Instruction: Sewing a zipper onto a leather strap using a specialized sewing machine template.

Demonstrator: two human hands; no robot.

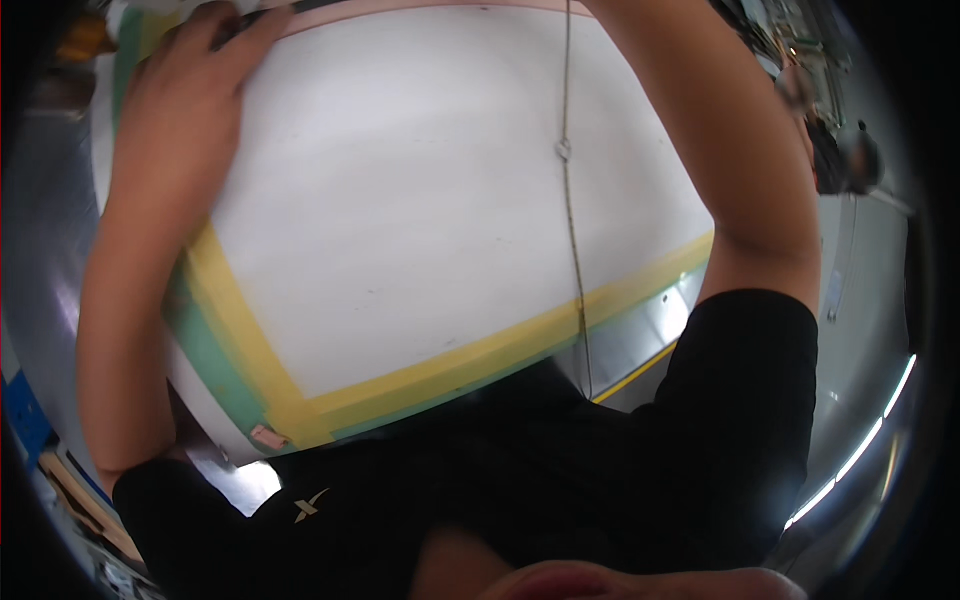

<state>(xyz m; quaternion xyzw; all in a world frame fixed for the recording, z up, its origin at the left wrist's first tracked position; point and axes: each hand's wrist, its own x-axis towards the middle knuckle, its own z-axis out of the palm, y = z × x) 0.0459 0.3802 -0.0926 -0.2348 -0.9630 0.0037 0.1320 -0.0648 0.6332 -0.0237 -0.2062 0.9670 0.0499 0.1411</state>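
Note:
A large white board (420,220) fills the middle of the view, with faint dark specks on it. Yellow tape (400,400) runs along its near and left borders, and green tape (220,370) lies outside the yellow. My left hand (195,90) is at the far left corner, its thumb and fingers bent round something dark (262,14) that is mostly hidden. Along the far edge runs a pinkish strip (420,12). My right forearm (715,120) reaches over the right side. The right hand itself lies beyond the top of the picture.
A thin knotted cord (570,215) hangs in front of the board. On the near left corner sits a small pinkish tape scrap (268,436). Metal equipment (800,60) and another person's dark shape (850,160) are at the far right. A blue object (25,415) stands at the left.

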